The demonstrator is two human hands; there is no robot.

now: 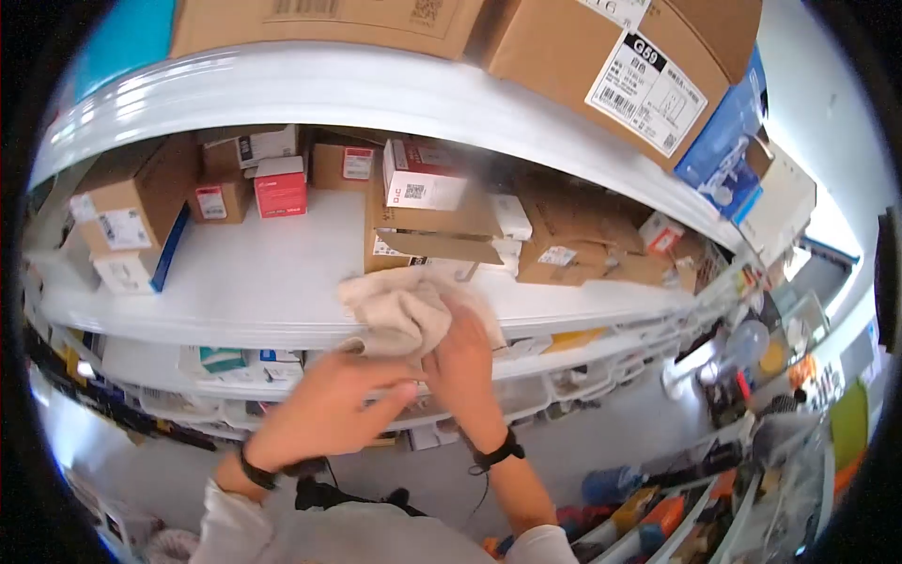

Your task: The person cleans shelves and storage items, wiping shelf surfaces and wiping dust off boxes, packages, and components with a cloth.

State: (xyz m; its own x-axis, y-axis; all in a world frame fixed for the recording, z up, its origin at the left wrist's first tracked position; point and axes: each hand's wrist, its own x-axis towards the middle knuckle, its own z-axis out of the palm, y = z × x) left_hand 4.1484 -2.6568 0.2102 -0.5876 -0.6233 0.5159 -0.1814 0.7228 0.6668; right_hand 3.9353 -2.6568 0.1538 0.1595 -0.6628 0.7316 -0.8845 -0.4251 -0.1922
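Observation:
A crumpled beige cloth [399, 305] lies bunched at the front edge of the middle shelf. My right hand [460, 357] is closed on its right side, fingers partly hidden by the folds and blurred. Just below the cloth is my left hand [338, 399], its thumb and forefinger stretched apart toward my right wrist. Nothing shows in that hand, though its far fingertips are close to the cloth's lower edge. Both wrists wear dark bands.
On the white shelf [272, 291] stand a red-and-white box [423, 176], a red box [281, 188] and several brown cartons [573, 230]. Overhead, a large carton [620, 75] rests on the upper shelf. Below are bins of small goods [573, 381]; cluttered racks stand at lower right.

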